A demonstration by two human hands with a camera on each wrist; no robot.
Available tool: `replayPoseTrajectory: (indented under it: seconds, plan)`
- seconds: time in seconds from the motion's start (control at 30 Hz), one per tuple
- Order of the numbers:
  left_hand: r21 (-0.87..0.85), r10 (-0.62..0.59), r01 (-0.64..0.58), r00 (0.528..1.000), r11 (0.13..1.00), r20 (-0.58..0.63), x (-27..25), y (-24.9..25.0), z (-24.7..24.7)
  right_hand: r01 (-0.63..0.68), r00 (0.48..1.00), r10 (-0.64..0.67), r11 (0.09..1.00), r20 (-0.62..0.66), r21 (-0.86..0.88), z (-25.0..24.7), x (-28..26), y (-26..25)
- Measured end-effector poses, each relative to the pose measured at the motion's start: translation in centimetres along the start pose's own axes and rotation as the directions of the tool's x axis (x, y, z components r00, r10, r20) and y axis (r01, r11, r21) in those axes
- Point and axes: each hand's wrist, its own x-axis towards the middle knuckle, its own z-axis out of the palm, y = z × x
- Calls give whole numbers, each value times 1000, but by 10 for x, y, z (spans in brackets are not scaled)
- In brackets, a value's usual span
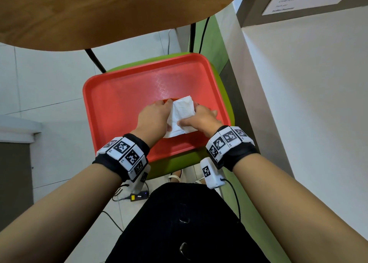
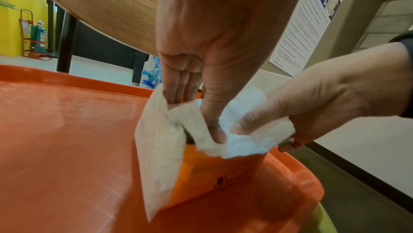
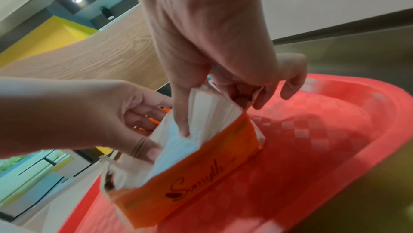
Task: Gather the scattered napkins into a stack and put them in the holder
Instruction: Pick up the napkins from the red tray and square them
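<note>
Our left hand [image 1: 153,117] and right hand [image 1: 200,119] meet over the middle of the red tray [image 1: 111,111], both busy with the white napkins [image 1: 182,113]. On the left, our fingers [image 2: 178,86] reach down behind the bundle while the thumb [image 2: 214,127] presses into its crumpled top, so this hand pinches the napkins. One loose sheet [image 2: 156,157] hangs down the outside of the orange napkin holder [image 2: 214,171], below our left hand. Between our two hands the napkins sit partly inside the holder, their upper edges sticking out of its open top. From the right wrist view the holder [image 3: 201,175] stands on the tray with dark script printed on its near face. On the right, our thumb [image 3: 182,118] pushes down into the napkins and the fingers [image 3: 290,81] curl over the holder's far end, gripping bundle and holder together. Beneath the tray we see a green chair seat [image 1: 221,87], and beyond our hands a wooden worktop [image 1: 99,13] overhangs it.
</note>
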Motion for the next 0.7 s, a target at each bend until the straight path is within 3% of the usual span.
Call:
replayPoseTrajectory:
  seconds: [0.17,0.43,0.57,0.7]
  plan:
    - [23,13,-13,1000,1000,-3,-1,1,1,-9,999,9,1000,41,-13,-2,3,0]
    - [72,12,-13,1000,997,18,0,0,-7,48,992,-61,993,-109,-112,8,-10,-2]
    - [64,9,-11,999,998,33,2,-2,-13,114,989,-111,993,-93,25,5,-13,5]
    - [-69,30,-23,995,997,92,6,-4,-16,95,995,-92,985,-28,143,2,-12,6]
